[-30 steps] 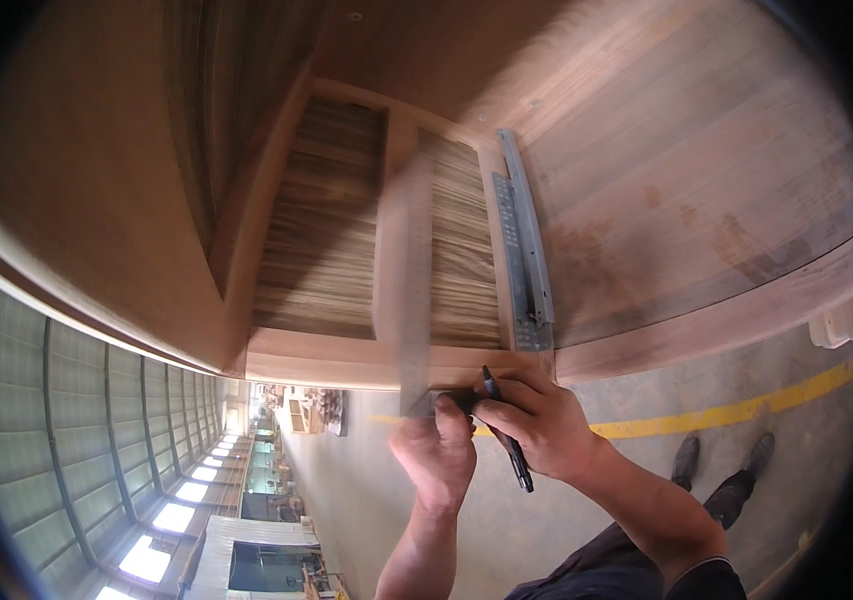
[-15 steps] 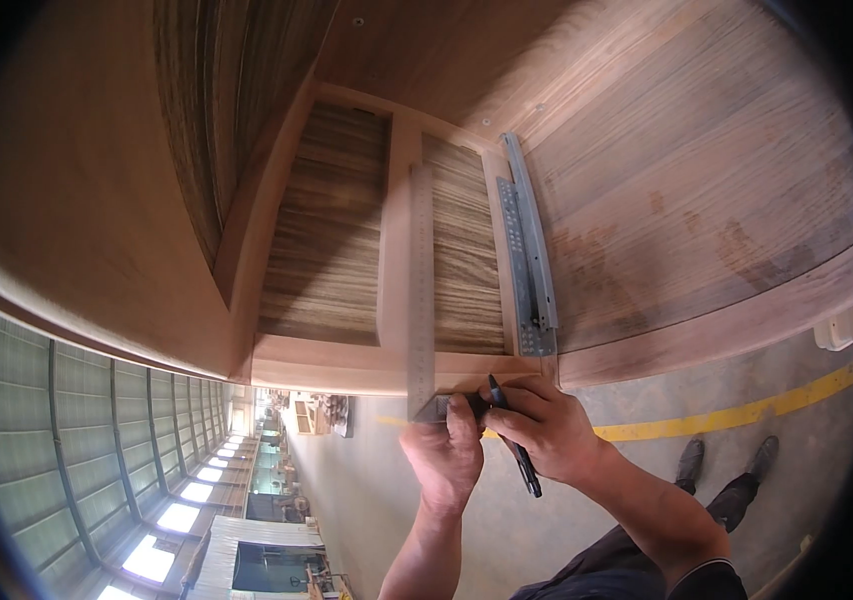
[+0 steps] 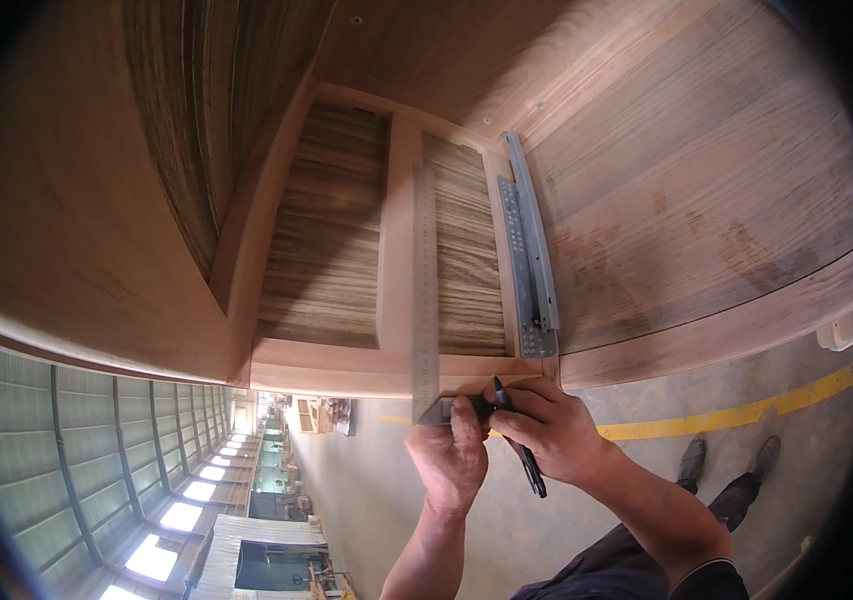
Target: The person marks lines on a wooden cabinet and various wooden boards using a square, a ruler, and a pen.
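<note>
My left hand (image 3: 452,460) is closed on the dark stock of a metal square (image 3: 425,300), whose long ruled blade stands along the center stile of a two-panel wooden frame inside a cabinet. My right hand (image 3: 554,433) grips a black pen (image 3: 532,467) and rests by the square's stock at the front rail (image 3: 327,365). A metal drawer slide (image 3: 537,250) with a perforated plate lies along the right side of the panelled frame, just above my right hand.
Wooden cabinet walls (image 3: 697,180) surround the frame. Below are a concrete floor with a yellow line (image 3: 767,407) and my dark shoes (image 3: 692,460). A long hall with skylights (image 3: 152,555), stacked material (image 3: 312,415) and a corrugated structure (image 3: 222,555) shows at lower left.
Both hands and the square have shifted slightly right over the last second, with the grips unchanged. The blade, blurred a second ago, now looks sharper. The cabinet has moved slightly in view.
</note>
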Action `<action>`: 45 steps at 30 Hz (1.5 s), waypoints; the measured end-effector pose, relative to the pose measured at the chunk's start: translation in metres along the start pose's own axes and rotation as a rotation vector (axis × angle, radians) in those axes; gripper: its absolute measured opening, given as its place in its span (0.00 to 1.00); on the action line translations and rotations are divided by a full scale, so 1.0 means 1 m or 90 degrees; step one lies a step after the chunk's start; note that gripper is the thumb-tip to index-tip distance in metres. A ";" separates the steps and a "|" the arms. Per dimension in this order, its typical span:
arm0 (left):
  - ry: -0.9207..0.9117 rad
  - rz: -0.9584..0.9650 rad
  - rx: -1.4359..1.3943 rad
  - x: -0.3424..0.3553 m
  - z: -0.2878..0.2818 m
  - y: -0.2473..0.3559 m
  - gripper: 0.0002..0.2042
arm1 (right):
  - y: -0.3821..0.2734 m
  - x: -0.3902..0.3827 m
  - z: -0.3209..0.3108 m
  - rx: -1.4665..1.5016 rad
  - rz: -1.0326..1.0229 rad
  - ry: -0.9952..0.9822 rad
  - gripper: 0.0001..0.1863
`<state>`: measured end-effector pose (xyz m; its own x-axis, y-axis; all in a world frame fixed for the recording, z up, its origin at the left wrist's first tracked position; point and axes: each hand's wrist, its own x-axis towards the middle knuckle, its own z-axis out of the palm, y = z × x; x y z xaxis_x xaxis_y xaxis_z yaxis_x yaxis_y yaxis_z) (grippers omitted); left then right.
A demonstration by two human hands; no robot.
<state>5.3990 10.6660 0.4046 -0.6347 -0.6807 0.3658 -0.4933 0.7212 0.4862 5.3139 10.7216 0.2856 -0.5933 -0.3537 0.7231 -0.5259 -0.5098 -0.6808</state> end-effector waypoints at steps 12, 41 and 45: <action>0.007 0.002 0.038 -0.001 0.000 -0.003 0.14 | 0.002 0.001 0.001 -0.005 -0.015 0.026 0.14; 0.045 0.010 0.047 0.000 0.003 -0.003 0.19 | -0.003 0.044 -0.023 0.243 0.098 0.077 0.15; 0.012 -0.004 0.090 0.001 0.006 -0.011 0.17 | 0.021 0.099 -0.018 0.382 0.266 0.136 0.15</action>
<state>5.4006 10.6577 0.3949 -0.6210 -0.6864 0.3783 -0.5767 0.7271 0.3726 5.2329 10.6903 0.3413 -0.8071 -0.4831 0.3394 0.1537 -0.7270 -0.6692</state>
